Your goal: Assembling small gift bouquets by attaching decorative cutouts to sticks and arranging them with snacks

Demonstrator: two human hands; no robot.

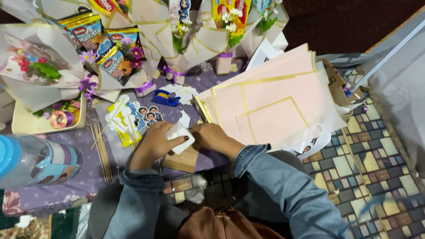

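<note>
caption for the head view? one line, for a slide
Left hand and right hand hold a small white block over a brown box, beside pink wrapping sheets and bouquets.

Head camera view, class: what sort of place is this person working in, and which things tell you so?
Probably a home craft corner on the floor, set up for making gift bouquets. Clues: wrapped snack-and-flower bouquets along the back, a stack of pink gold-edged wrapping sheets, and wooden skewers on a low cloth-covered table.

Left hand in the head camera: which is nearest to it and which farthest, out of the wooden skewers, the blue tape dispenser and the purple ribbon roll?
From the left hand:
1. Wooden skewers, just to its left on the purple cloth.
2. Blue tape dispenser, farther up the table, above the hand.
3. Purple ribbon roll, far left, in the cream tray.
</note>
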